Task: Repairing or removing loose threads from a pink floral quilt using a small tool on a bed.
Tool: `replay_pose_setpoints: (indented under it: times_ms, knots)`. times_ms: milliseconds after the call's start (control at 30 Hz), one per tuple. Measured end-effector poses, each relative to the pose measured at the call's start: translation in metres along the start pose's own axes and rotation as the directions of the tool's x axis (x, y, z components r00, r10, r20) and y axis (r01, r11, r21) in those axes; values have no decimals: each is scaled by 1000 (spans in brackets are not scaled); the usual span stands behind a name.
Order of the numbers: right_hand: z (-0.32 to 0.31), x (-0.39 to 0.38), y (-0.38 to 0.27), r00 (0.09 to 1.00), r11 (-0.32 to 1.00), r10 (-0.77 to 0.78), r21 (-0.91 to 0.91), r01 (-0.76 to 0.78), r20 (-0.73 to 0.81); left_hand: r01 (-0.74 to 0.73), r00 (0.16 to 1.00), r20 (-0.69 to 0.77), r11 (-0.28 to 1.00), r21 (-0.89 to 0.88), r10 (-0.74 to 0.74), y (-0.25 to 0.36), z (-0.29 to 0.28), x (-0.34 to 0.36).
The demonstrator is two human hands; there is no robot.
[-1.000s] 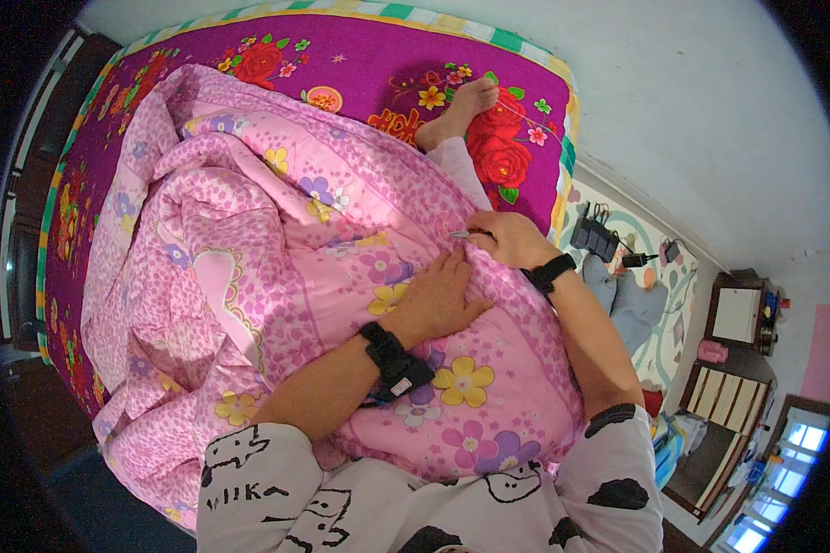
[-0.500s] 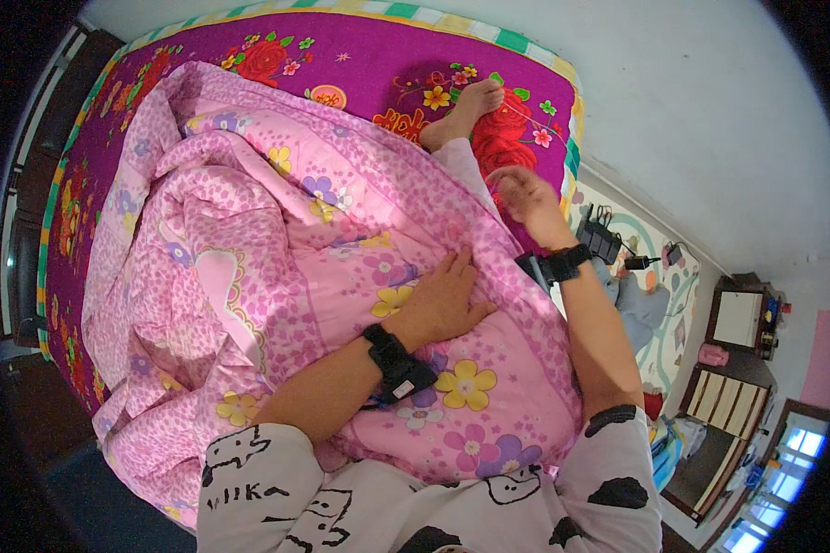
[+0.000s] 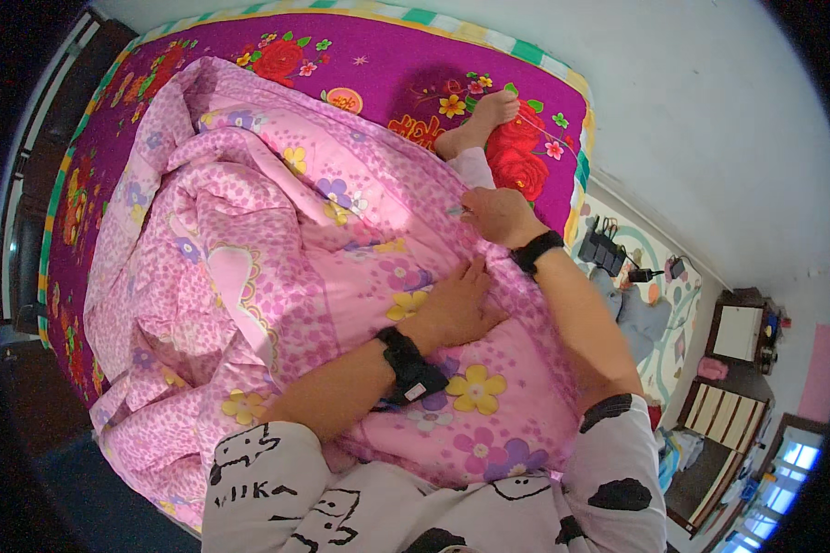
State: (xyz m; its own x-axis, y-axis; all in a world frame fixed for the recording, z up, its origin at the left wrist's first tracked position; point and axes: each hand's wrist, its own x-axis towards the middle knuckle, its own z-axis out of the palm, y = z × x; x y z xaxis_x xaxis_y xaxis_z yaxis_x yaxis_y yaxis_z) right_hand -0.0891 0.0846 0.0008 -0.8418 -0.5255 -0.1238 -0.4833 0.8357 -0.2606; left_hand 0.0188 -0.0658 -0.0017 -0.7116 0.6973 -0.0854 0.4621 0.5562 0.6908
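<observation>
The right hand (image 3: 504, 217) curls its fingers at the pink quilt's (image 3: 314, 258) border, near the bed's (image 3: 397, 55) right edge; whether they grip anything cannot be told. The left hand (image 3: 454, 309) lies open on the quilt. Beyond, a bare foot (image 3: 480, 124) rests near the bed's far right corner.

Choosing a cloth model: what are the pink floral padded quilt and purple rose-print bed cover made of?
Pink floral padded quilt: matte printed fabric, likely stuffed, given its puffy folds. Purple rose-print bed cover: printed fabric, possibly brushed; no gloss. Fibres unclear.
</observation>
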Motion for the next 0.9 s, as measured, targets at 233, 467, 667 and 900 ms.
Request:
replay_pose_setpoints:
  times_ms: [233,467,667,900]
  knots:
    - [23,14,12,994,988,42,-149,-26,102,7,1000,-7,1000,-3,-7,2,-2,0]
    - [23,13,12,993,989,-38,-136,53,113,1,999,37,1000,-5,-1,1,-2,0]
    - [17,3,9,1000,987,3,160,-2,-7,22,999,42,1000,1,-22,1,-3,0]
    - [16,1,11,997,934,76,350,-70,-4,21,998,55,1000,17,-22,4,-5,0]
